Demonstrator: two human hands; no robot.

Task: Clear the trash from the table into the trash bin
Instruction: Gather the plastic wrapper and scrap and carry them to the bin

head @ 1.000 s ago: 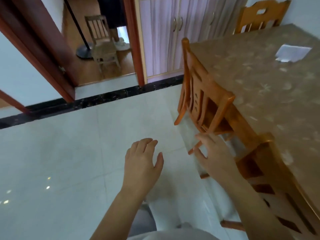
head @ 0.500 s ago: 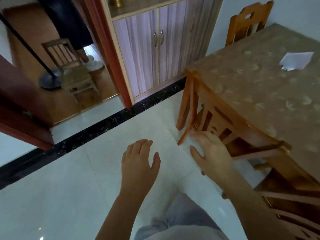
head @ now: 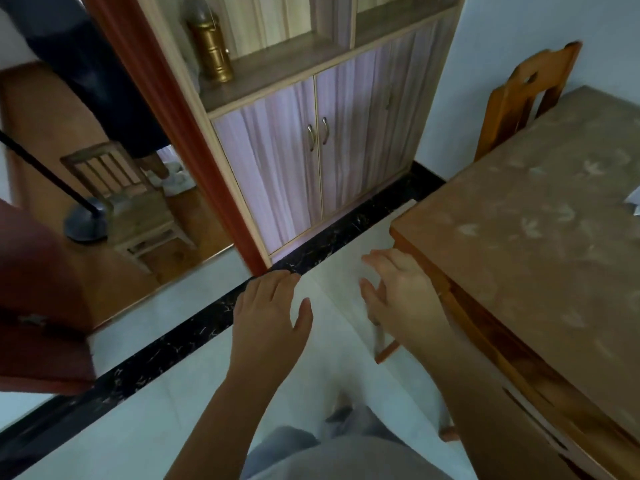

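Note:
The table with a mottled tan top fills the right side of the head view. A sliver of white paper shows on it at the right edge of the frame. My left hand hovers over the pale floor with fingers spread and nothing in it. Empty too, my right hand is spread beside the table's near corner, in front of the chair tucked under it. No trash bin is in view.
A wooden chair stands at the table's far end. A cabinet with pale doors lines the wall ahead, a brass vessel on its shelf. On the left an open doorway shows a person's legs, a small chair and a lamp base.
My view has swung right and moved forward toward the cabinet and the table's corner. The paper has slid to the frame's right edge. Both hands stay spread and empty.

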